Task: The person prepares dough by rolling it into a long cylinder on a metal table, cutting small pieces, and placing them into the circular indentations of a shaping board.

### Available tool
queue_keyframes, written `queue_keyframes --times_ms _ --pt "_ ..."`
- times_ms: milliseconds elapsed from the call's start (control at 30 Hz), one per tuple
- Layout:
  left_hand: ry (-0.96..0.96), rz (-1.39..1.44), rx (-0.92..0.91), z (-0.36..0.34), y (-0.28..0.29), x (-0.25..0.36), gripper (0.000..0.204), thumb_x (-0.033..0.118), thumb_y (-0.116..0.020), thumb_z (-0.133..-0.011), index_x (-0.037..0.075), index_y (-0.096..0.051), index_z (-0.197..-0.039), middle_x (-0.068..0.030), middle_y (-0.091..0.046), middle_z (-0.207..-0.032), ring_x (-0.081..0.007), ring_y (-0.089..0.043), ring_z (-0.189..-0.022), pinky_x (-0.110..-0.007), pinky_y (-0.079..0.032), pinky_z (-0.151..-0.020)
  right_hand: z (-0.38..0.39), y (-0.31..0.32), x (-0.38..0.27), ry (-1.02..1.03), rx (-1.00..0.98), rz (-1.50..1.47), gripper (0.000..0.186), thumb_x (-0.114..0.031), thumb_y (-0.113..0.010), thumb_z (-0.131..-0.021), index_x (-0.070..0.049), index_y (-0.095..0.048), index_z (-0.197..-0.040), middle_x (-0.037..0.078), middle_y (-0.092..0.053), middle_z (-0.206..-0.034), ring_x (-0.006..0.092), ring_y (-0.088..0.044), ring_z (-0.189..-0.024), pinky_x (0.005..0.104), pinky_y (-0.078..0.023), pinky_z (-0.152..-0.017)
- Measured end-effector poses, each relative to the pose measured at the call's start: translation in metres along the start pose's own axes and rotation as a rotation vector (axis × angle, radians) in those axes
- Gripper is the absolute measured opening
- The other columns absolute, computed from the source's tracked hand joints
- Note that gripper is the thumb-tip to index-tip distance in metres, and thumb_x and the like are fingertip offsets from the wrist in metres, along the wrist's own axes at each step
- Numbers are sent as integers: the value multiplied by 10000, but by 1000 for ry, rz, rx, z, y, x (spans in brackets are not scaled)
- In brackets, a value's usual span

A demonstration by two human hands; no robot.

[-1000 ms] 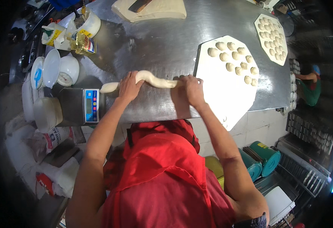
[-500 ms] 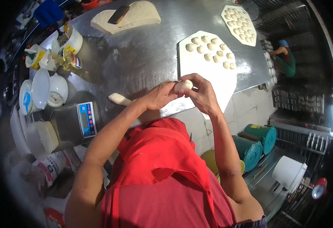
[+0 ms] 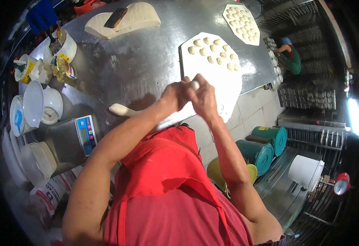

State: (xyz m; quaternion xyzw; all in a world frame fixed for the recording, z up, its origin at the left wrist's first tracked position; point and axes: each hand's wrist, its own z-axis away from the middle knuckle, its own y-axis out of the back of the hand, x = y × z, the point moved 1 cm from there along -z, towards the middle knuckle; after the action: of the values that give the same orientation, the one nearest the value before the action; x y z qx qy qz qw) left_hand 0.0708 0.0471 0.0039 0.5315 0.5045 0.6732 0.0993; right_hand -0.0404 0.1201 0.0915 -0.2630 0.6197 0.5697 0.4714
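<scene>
Across the steel tabletop, left to right, a dough rope lies partly behind the left forearm, the left hand has fingers whose closure cannot be told, and a small dough piece sits gripped between curled fingers of the right hand.

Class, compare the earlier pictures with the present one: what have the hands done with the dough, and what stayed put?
The left hand has let go of the dough rope and moved right to meet the right hand. Together they now hold a small dough piece, mostly hidden. The dough balls on the near white board, dough slab and scale stayed put; the view shifted.
</scene>
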Motion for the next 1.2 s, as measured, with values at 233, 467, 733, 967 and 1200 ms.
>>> queue_keyframes --times_ms 233,467,733,967,1200 --pt "499 377 -6 -7 -13 -28 458 301 -502 -1074 -107 -480 -1280 -397 -608 -1284 -505 -613 -1261 -529 -498 -1046 -67 23 71 206 -161 152 256 -42 -724 -949 -21 -737 -1204 154 -606 -1143 245 -708 -950 375 -595 -856" --pt "693 564 90 -5 -27 -18 603 155 -506 -1095 -18 -313 -1639 -337 -500 -1571 -462 -508 -1469 -473 -392 -1232 -163 29 152 132 -93 88 376 -60 -826 -907 -3 -578 -1184 233 -644 -1102 392 -693 -831 478 -556 -735" --pt "641 712 156 -20 -34 -8 629 226 -580 -1113 42 -324 -1658 -264 -647 -1422 -400 -640 -1314 -463 -484 -1125 -108 35 127 23 -426 -85 386 -261 -807 -966 8 -719 -1229 179 -729 -1181 280 -702 -1035 416 -548 -958" --pt "402 450 -83 -18 -25 -3 340 283 -573 -1061 -44 -668 -1068 -304 -728 -951 -477 -728 -974 -546 -566 -901 -73 49 91 -161 -272 16 478 -380 -743 -1017 49 -623 -1191 263 -708 -937 321 -714 -930 451 -553 -873" --pt "187 145 -101 -44 -7 33 279 208 -587 -1002 -58 -666 -968 -341 -718 -972 -504 -719 -994 -625 -560 -869 -48 51 56 -104 77 13 387 -352 -721 -1031 12 -648 -924 88 -658 -677 160 -607 -663 362 -516 -653"
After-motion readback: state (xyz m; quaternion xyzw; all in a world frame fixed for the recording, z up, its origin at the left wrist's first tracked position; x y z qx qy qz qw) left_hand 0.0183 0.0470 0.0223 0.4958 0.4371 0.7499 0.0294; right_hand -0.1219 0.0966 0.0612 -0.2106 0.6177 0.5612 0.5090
